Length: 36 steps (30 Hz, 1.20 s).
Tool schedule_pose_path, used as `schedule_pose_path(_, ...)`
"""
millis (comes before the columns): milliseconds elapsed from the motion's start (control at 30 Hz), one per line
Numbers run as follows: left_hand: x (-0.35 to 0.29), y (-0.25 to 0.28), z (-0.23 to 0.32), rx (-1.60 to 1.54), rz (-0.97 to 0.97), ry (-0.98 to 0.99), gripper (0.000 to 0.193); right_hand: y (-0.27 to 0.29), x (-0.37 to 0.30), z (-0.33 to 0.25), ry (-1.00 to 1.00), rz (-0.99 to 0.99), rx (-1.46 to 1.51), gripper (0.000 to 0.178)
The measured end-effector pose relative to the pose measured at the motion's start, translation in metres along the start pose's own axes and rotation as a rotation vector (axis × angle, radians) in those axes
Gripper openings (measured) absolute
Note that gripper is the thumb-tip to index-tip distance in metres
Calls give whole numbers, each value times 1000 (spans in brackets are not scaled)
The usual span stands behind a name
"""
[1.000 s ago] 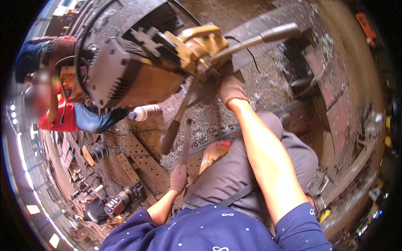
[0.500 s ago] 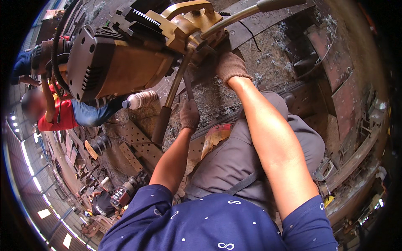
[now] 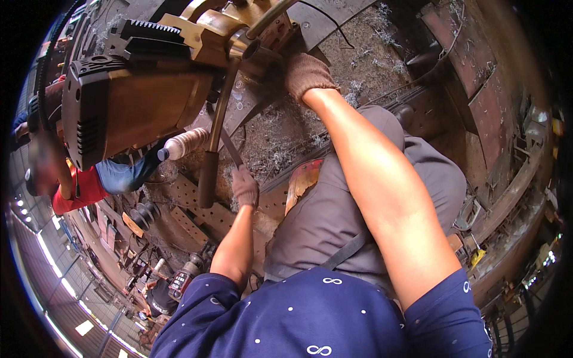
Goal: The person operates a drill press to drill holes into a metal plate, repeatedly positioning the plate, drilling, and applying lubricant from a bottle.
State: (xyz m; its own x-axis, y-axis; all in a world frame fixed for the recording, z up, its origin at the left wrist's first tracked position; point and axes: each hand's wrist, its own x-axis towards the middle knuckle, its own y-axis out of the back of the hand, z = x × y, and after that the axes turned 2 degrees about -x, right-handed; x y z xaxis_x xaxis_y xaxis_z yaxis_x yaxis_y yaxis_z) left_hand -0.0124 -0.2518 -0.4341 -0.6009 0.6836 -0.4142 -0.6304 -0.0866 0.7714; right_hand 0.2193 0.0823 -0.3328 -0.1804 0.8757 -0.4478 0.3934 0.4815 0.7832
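A drilling machine with a dark, gold-tinged motor housing (image 3: 143, 113) and a toothed rack (image 3: 152, 30) stands over a steel plate. Long feed handles (image 3: 209, 173) with dark grips stick out from its hub. My left hand (image 3: 245, 188), in a brown knit glove, is closed round the near end of a narrow flat metal bar (image 3: 231, 148). The bar's far end points up toward the plate under the machine. My right hand (image 3: 309, 76), gloved alike, reaches to the machine's lower right side. Its fingertips are hidden there, so its grip does not show.
A plastic bottle (image 3: 185, 143) with a blue cap lies left of the bar. Metal shavings (image 3: 382, 30) litter the work area. Perforated steel strips (image 3: 191, 224) lie at lower left. A person in a red shirt (image 3: 83, 188) is at the left. Rusty plates (image 3: 465, 53) lie at right.
The view has shifted, so the machine appears farther left and higher. My left hand has drawn back toward me with the bar. My right hand remains beside the machine.
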Motion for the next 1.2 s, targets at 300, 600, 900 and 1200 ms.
schedule_pose_path(300,43,-55,35,-6,-103,-101,38,3,-2,-2,15,-25,-39,27)
schedule_pose_path(600,-22,-27,5,-35,-146,-152,30,-2,-3,-1,3,23,19,26)
schedule_pose_path(900,101,-6,-3,-561,-105,263,44,1,3,-1,-19,17,51,32)
schedule_pose_path(1200,114,10,-52,-186,1,68,60,18,9,3,4,54,37,35)
